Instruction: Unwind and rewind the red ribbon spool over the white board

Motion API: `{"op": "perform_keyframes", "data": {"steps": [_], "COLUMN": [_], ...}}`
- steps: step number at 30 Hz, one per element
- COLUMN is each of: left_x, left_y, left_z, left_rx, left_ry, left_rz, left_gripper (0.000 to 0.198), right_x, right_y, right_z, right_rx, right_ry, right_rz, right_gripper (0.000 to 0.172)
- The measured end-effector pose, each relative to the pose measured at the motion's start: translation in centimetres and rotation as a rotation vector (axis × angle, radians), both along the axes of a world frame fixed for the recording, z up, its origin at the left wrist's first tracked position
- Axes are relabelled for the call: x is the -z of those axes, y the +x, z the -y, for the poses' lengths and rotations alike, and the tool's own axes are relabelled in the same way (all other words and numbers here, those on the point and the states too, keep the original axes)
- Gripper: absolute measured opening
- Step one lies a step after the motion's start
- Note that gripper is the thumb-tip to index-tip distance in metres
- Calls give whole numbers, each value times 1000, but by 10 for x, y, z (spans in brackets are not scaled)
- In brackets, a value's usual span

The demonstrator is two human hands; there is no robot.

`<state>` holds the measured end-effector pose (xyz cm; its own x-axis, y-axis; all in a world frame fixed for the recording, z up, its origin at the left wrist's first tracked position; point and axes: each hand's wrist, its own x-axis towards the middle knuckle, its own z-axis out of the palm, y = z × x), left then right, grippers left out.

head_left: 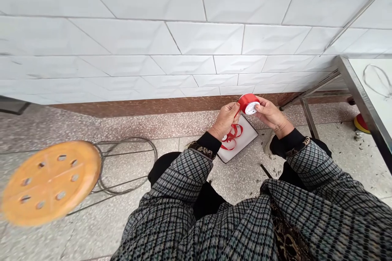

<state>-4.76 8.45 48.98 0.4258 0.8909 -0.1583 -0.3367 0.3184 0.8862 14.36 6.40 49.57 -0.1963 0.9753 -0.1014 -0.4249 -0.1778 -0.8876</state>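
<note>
A roll of red ribbon (pixel 247 101) with a white printed label on its side is held up in front of me. My right hand (pixel 271 115) grips the roll from the right, its thumb on the label. My left hand (pixel 226 118) is closed in a pinch at the roll's left edge, on the ribbon's loose end. Below the hands a white shallow tray (pixel 249 134) with a dark rim lies on the floor. Loops of red ribbon (pixel 229 143) lie in it, partly hidden by my left wrist.
An orange round stool (pixel 50 181) with metal legs stands at the left. At the right is a metal-framed table (pixel 361 98) with a wire loop (pixel 377 80) on its top. A red and yellow object (pixel 361 124) sits under it, near scattered dark bits. A white tiled wall (pixel 211 36) rises ahead.
</note>
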Motion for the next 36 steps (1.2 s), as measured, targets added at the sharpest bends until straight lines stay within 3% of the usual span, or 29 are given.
{"op": "perform_keyframes", "data": {"steps": [8,14,17,21,25,31,36], "left_x": [-4,-6,-2,6,3,-21,-29], "left_y": [-9,-15,-23,-37,-47,-63,-76], "left_z": [4,9,10,14,21,26,26], "left_rx": [230,145,89,137,147,106,127], "left_ry": [-295,-352,-294,-187,-160,-51,-6], "left_rz": [74,126,83,-24,-118,-293,-327], "left_gripper": [76,77,72,70,73,67,62], "right_x": [15,20,9,-5,-5,-4,-6], "right_y": [-29,-45,-32,-10,-7,-4,1], "right_z": [3,5,-2,-15,-23,-28,-30], "right_rx": [69,14,-97,-210,-257,-254,-219], "right_ry": [-14,48,112,381,556,525,429], "right_rz": [-76,-84,96,598,867,993,1005], "right_gripper": [70,72,73,64,57,58,54]}}
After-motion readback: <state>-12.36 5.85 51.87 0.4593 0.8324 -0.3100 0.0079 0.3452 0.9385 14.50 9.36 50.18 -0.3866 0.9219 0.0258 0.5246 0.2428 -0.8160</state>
